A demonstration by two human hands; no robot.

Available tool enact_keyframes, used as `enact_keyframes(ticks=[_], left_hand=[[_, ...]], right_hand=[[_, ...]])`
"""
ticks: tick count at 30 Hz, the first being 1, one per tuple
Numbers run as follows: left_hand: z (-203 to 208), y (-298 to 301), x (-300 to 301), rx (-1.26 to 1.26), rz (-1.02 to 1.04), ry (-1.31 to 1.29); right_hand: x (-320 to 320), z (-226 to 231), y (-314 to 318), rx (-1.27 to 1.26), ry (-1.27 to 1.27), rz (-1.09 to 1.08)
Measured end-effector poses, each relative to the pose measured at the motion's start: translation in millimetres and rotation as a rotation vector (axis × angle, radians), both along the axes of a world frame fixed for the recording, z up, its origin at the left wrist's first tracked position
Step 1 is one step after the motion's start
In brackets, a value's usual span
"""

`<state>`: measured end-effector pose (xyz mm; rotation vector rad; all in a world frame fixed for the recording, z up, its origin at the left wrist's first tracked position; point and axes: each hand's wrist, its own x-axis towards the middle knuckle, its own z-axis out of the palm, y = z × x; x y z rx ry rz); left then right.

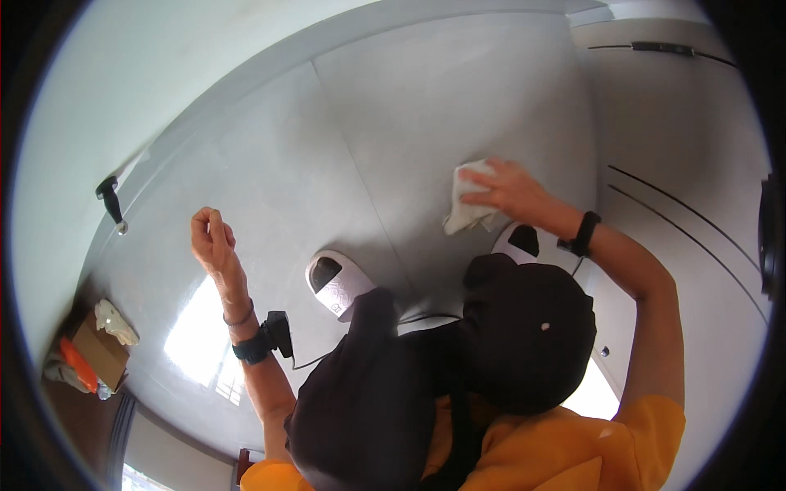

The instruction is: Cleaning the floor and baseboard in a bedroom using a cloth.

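A crumpled white cloth [467, 204] lies against the grey floor, right of the middle. My right hand [512, 192] is over it, fingers spread across the cloth and gripping it. Off to the left, my left hand [214, 239] hangs apart from everything, its fingers curled in and nothing visible in them. A dark band with a small black device sits on my left wrist, and a black band circles my right wrist. My feet are in light slippers [340, 286] below the cloth, one partly hidden by my dark-clad knee.
Grey floor [270, 147] with a thin seam stretches ahead to a pale wall [90, 106]. A black and silver fitting [110, 200] is near the wall's foot. Left stands a cardboard box [98, 348] with orange and white things. Grey cabinet fronts [679, 123] line the right.
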<state>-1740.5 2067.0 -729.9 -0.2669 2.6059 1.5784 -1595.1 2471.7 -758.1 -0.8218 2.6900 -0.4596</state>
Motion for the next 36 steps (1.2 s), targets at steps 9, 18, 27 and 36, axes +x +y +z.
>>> enact_keyframes(ticks=[9,18,27,36], left_hand=[[-12.8,-13.9,11.3,0.021,-0.058,-0.044],[-9.0,-6.2,13.3,0.04,-0.014,-0.099],[-13.0,10.6,6.8,0.016,-0.101,-0.106],[-13.7,21.0,-1.5,0.055,-0.063,-0.117]], right_hand=[[-40.3,5.5,80.9,-0.993,-0.827,-1.246],[-42.7,-8.8,116.2,-0.774,-0.878,-1.524],[-35.2,-38.0,82.6,0.155,0.19,-0.947],[1.3,-29.4,-5.4,0.351,-0.074,-1.1]])
